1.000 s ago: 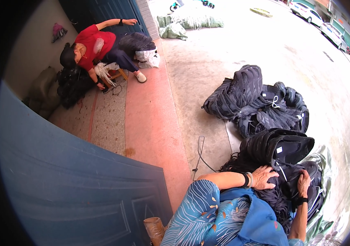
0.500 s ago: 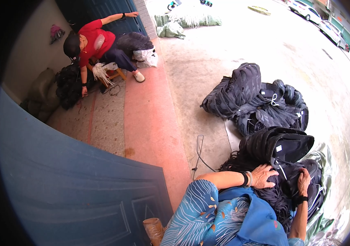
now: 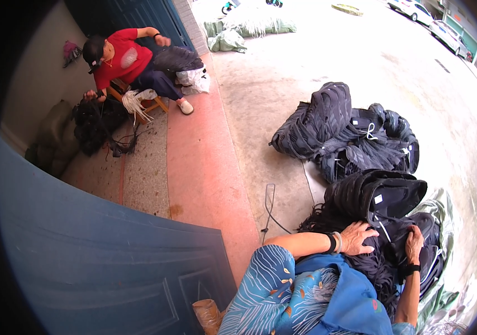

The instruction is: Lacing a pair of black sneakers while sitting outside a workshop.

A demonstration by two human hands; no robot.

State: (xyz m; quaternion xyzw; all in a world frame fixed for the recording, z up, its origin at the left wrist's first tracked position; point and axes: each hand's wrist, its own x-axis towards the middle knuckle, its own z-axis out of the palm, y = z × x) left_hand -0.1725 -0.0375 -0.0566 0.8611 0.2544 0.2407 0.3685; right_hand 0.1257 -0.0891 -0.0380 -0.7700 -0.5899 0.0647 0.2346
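In front of my knees lies a pile of black fabric pieces that look like shoe uppers, stacked and tied in bundles. My left hand (image 3: pixel 356 238) rests on the near side of the pile with its fingers spread, beside loose black strands (image 3: pixel 370 271). Across from it, my right hand (image 3: pixel 414 245) is closed over the edge of a black upper (image 3: pixel 397 237). A white tie (image 3: pixel 384 231) runs between the two hands. Just beyond them stands a thick black bundle (image 3: pixel 356 192) with a small white tag. The fingertips of my right hand are partly hidden.
More black bundles (image 3: pixel 316 125) lie on the concrete ahead. A blue door (image 3: pixel 138 257) fills the lower left. A co-worker in a red shirt (image 3: pixel 129 58) sits at the doorway handling black strands. A wire loop (image 3: pixel 270 195) lies near my knee; green-white sacking (image 3: pixel 445 215) lies at right.
My hands keep their places on the pile. The co-worker has lifted one hand with black strands and drawn the other, outstretched arm inward. The whole view has shifted slightly.
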